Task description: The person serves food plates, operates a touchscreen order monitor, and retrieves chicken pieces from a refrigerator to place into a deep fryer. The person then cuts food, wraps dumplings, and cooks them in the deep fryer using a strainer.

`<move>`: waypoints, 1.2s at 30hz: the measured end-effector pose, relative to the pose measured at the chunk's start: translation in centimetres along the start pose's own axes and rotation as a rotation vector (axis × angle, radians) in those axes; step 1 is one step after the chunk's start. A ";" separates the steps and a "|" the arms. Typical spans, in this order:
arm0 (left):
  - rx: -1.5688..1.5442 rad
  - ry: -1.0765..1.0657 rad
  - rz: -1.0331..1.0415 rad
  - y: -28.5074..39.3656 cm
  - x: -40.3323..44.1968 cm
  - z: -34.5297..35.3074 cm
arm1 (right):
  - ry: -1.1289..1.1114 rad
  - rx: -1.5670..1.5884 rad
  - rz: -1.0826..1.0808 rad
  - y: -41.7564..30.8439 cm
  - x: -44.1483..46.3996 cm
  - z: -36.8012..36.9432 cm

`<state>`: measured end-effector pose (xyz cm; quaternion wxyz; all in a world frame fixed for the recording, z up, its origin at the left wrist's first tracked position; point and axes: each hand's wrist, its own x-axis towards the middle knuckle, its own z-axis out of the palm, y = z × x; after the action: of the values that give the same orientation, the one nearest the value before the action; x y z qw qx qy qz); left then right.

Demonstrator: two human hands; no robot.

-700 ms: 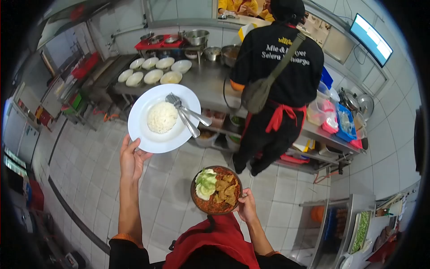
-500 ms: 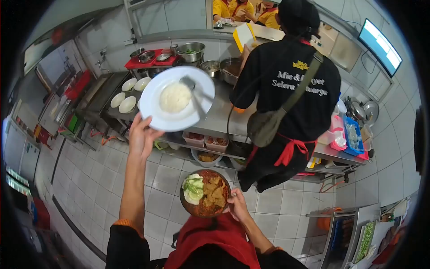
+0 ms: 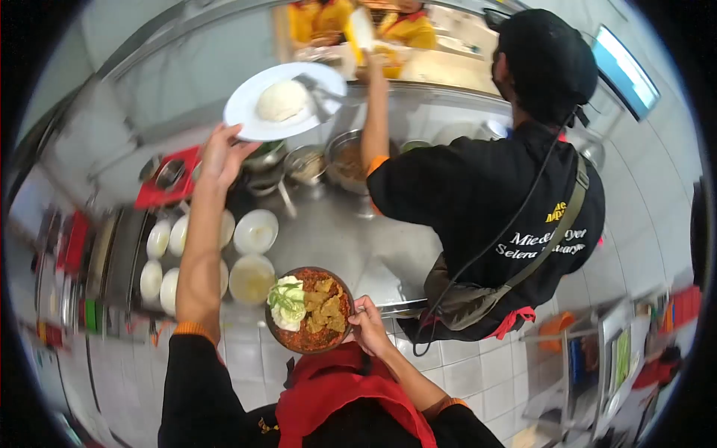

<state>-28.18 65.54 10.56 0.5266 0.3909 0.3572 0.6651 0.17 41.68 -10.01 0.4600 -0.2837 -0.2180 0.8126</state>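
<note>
It is bright in here, and the light is mostly white. The hatch (image 3: 448, 69) glows more yellow. The desk (image 3: 336, 250) shines, with soft pale patches on its metal. The screen (image 3: 626, 73) glows blue and white, too washed out to read. My plate (image 3: 245, 112) is very white, but the cutlery (image 3: 320, 97) on it is smeared. The left wall (image 3: 89, 142) is blurry, and the bowls (image 3: 256, 231) look a bit fuzzy. The dish (image 3: 323, 310) by my right hand (image 3: 367, 325) is much clearer. On the right wall (image 3: 657, 198), the tile lines bend. Black fills the corners, and things near that round edge look squashed and dim.
</note>
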 end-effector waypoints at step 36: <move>-0.030 0.030 -0.208 -14.3 27.6 1.3 | 0.294 -0.113 -0.197 -4.8 10.5 -1.0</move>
<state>-24.82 95.36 2.37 0.5932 0.3340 0.3938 0.6176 -0.52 53.22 -10.58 0.5475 -0.4022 -0.2204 0.7000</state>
